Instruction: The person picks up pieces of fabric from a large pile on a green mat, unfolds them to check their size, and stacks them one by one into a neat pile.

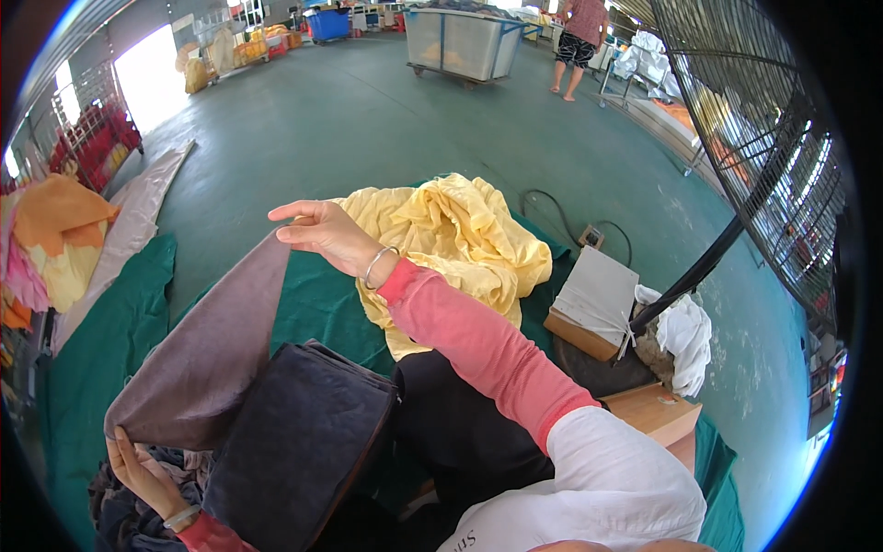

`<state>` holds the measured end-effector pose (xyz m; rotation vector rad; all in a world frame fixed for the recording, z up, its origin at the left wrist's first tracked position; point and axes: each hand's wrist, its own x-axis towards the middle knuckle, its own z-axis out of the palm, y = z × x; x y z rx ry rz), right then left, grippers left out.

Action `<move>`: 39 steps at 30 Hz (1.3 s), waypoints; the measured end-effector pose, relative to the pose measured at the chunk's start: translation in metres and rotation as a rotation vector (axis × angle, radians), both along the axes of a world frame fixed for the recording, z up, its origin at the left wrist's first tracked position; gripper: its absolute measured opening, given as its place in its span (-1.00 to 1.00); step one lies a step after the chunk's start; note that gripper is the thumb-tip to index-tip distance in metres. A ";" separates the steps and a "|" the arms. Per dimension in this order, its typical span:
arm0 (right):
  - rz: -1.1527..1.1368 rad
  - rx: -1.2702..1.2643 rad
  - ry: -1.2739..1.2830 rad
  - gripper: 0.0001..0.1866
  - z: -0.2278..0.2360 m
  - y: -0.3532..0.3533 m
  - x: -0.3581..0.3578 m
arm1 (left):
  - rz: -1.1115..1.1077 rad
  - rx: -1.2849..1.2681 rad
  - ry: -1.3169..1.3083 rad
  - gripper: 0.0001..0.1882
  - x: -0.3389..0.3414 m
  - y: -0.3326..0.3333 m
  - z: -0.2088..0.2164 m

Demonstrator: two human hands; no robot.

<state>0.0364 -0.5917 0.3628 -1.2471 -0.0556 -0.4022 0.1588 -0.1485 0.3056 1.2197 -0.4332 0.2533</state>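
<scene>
1. The person's right hand (324,237) is reaching across to the left, and its fingers (292,212) are closing together on the upper corner of a mauve-grey cloth (207,345), with the index finger pointing outward.
2. The left hand (147,478) is gripping the lower left corner of the same cloth, its fingers (118,451) lying nearly closed around the edge; the thumb's exact place is hard to tell.
3. The mauve-grey cloth is stretching slantwise between the two hands, its lower right part hanging just beside a dark folded stack (294,423).
4. That stack is lying in front of the person, just left of a leg in black trousers (460,414).
5. Below the left hand, a heap of crumpled dark cloths (115,501) is sitting at the lower left.
6. A green sheet (317,308) is spreading beneath the work, and a rumpled yellow cloth (460,239) is resting on it, beyond the right forearm.
7. To the right, a box (593,294) is standing near the pole of a large fan (763,120), with a white cloth (690,340) bunching at its foot.
8. Farther off, a pale wheeled bin (460,41) is standing on the green floor (303,110), and another person (579,41) is standing to its right.
</scene>
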 end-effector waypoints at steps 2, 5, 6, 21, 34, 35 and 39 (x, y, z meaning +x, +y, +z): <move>-0.008 0.002 0.013 -0.68 -0.001 0.000 0.000 | -0.021 -0.035 0.002 -0.73 -0.004 -0.005 0.001; -0.005 0.011 0.003 -0.70 -0.002 0.000 -0.001 | -0.057 -0.037 0.013 -0.77 -0.013 -0.013 0.007; -0.004 0.012 0.004 -0.70 -0.002 0.000 -0.001 | -0.056 -0.037 0.013 -0.77 -0.015 -0.016 0.010; -0.056 -0.015 0.071 -0.74 -0.004 -0.006 -0.006 | -0.110 -0.014 -0.005 -0.80 -0.024 -0.028 0.016; -0.051 -0.015 0.079 -0.74 -0.006 -0.008 -0.006 | -0.110 -0.003 0.003 -0.75 -0.029 -0.032 0.019; -0.046 -0.010 0.083 -0.74 -0.006 -0.008 -0.006 | -0.103 -0.007 -0.002 -0.75 -0.028 -0.032 0.018; -0.036 -0.019 0.087 -0.74 -0.005 -0.007 -0.005 | -0.118 -0.009 -0.011 -0.75 -0.025 -0.028 0.016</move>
